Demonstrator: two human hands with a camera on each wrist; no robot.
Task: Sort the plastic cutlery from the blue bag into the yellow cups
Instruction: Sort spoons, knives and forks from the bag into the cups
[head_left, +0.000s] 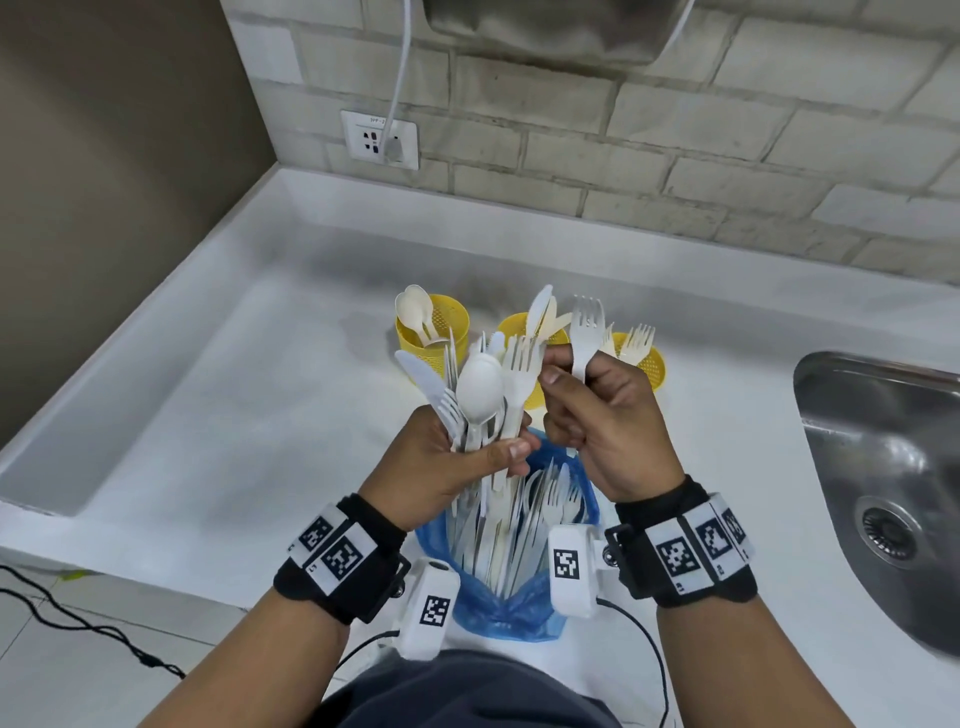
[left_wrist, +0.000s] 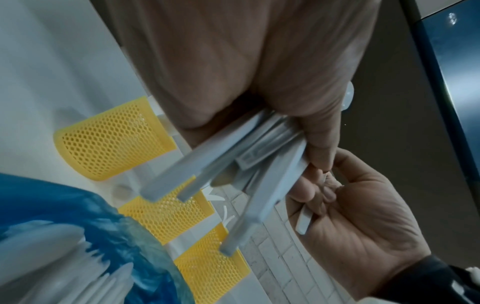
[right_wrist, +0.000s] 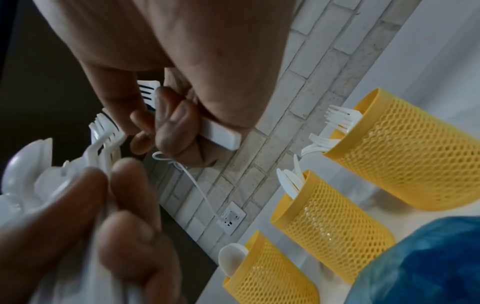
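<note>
Sorting is proceeding fork by fork; the right hand (head_left: 597, 410) is pinching a single fork (head_left: 586, 332) drawn from the mixed bundle (head_left: 478, 395) the left hand (head_left: 457, 457) is clutching above the blue bag (head_left: 519, 597); next, judging by contents, it is needing a drop into the rightmost yellow cup (head_left: 649, 366), already holding forks.

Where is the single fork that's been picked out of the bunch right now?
In the head view, the single fork stands tines up in the right hand, just right of the cutlery bunch in the left hand, in front of the yellow cups.

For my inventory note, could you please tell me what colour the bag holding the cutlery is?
The bag is translucent blue, seen best in the head view.
</note>
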